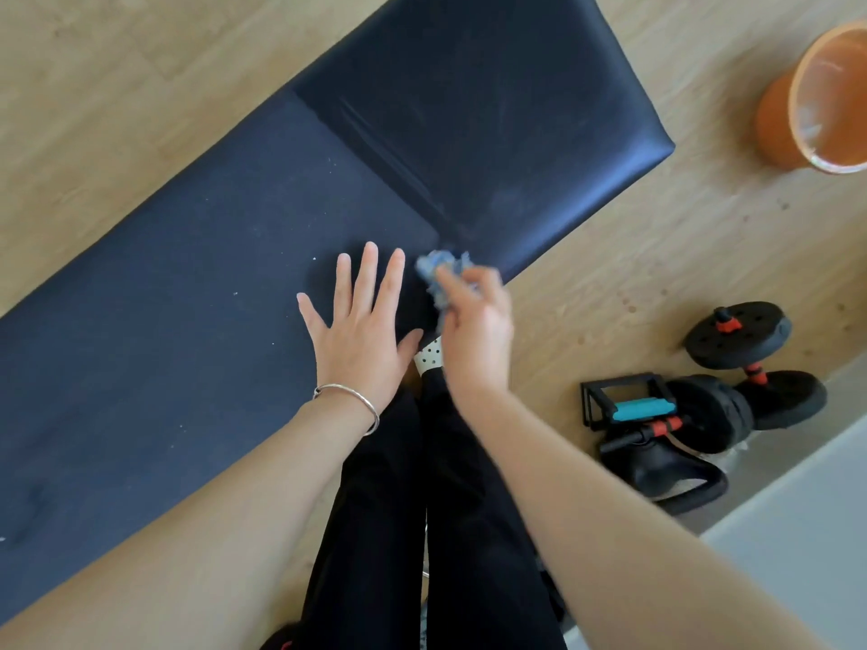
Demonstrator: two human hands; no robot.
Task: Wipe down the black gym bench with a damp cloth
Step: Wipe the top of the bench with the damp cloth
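Observation:
The black gym bench (187, 274) runs diagonally from the lower left to the upper right, with a matte near pad and a shinier far pad marked by streaks. White specks dot the matte pad. My left hand (363, 330) lies flat on the near pad with fingers spread, a silver bangle on its wrist. My right hand (474, 330) grips a crumpled blue cloth (438, 272) at the bench's near edge, close to the seam between the two pads.
An orange bucket (816, 100) stands on the wooden floor at the upper right. Black dumbbells (741, 368) with red collars and a black frame with a blue grip (628, 405) lie on the floor to the right. My black-trousered legs are below the hands.

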